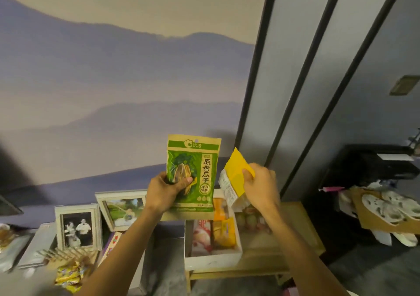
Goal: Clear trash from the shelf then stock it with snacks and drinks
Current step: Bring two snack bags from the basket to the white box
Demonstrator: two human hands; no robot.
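Sunflower-seed bag [193, 175] gripped upright by left hand [162, 193]; right hand [259, 186] clutches yellow packet [236, 177]

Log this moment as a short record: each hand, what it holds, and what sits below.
left hand: grips seed bag, upright, label facing the camera
right hand: grips yellow packet, tilted
bags: apart, both held up in the air
below hands: white box holding snack packs
left of box: photo frames, standing
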